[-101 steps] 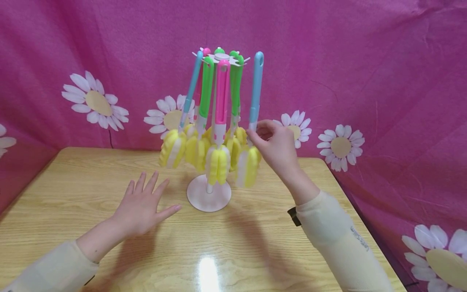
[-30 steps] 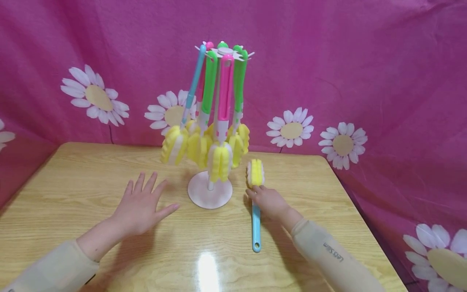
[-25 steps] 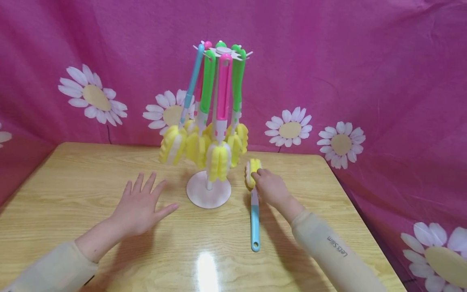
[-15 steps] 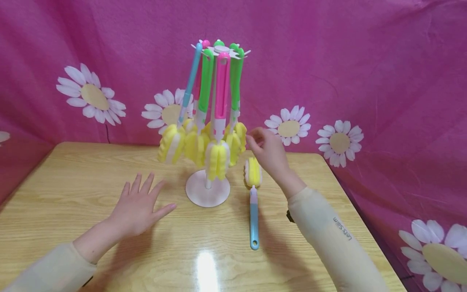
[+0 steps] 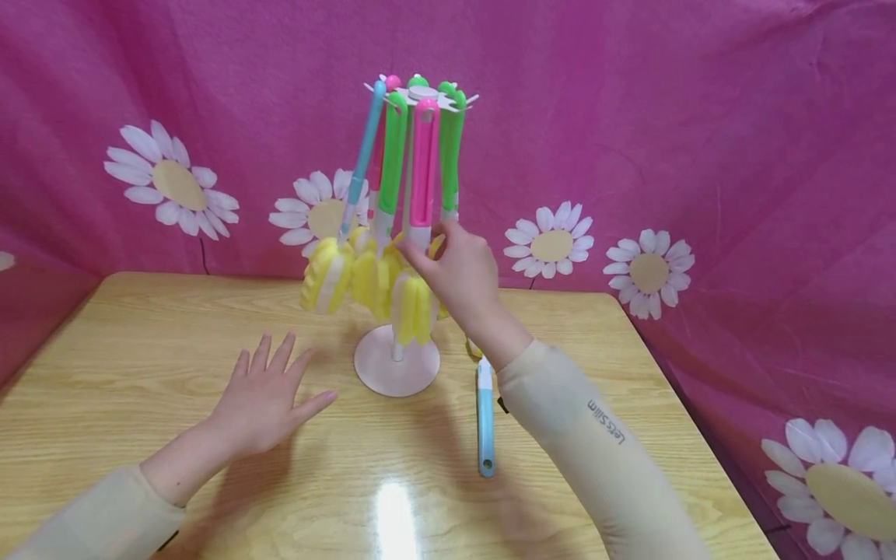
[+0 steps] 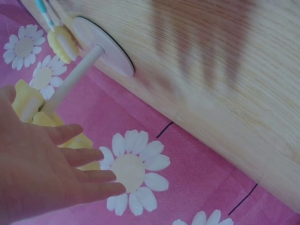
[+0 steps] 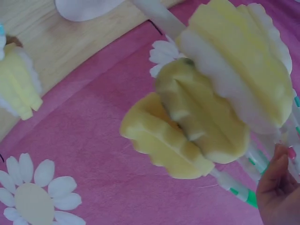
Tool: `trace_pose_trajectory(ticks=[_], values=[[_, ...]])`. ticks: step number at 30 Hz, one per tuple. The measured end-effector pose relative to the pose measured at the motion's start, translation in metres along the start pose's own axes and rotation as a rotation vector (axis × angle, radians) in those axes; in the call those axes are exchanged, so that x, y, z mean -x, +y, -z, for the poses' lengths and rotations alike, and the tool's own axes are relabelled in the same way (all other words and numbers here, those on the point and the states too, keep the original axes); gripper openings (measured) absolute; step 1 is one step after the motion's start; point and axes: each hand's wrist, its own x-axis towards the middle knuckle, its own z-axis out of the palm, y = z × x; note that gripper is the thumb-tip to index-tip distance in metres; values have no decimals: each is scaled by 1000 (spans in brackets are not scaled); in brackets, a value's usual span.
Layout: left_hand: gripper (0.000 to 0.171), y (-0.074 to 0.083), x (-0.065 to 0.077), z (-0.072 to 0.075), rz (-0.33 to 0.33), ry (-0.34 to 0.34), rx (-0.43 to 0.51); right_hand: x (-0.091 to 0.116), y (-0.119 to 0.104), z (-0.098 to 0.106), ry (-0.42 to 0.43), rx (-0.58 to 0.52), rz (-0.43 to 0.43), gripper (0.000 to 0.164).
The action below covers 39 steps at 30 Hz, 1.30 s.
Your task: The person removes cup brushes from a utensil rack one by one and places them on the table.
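A white rotating stand [image 5: 378, 373] holds several hanging sponge bottle brushes with yellow-and-white heads and blue, green or pink handles. My right hand [image 5: 458, 272] pinches the white neck of the front pink-handled sponge brush [image 5: 424, 171], which still hangs on the rack. The right wrist view shows the fingertips of that hand [image 7: 279, 187] at the neck, below a large sponge head [image 7: 239, 70]. My left hand [image 5: 259, 404] is held with fingers spread left of the stand, touching no brush. A blue-handled sponge brush [image 5: 485, 420] lies on the table, its head mostly hidden by my right wrist.
The wooden table [image 5: 140, 358] reaches back to a pink cloth [image 5: 665, 117] printed with white daisies. Bare tabletop lies in front of the stand and on both sides. Hanging brushes crowd close together around the pole, a blue one [image 5: 364, 148] at the left.
The blue-handled brush came off the rack and was laid on the table right of the stand. My right hand let it go, rose and moved left to the pink brush. My left hand stayed.
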Motion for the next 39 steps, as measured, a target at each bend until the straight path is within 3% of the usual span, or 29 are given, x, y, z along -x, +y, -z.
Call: trace_pose_trajectory(ticks=[6,15,25,33,39], values=[[74,0,1,0,3,5,8,-2,-7,-1,8,11,-7,26],[77,-2,2,0,13,-4,6,0,-12,6,33,-22,3,22],[78,-2,2,1,12,2,1,11,-19,33,19,-119,0,15],[76,-2,2,1,9,9,-9,32,-1,67,-32,-152,-3,13],[77,-1,3,2,19,3,-10,43,27,90,-56,-23,-53,10]])
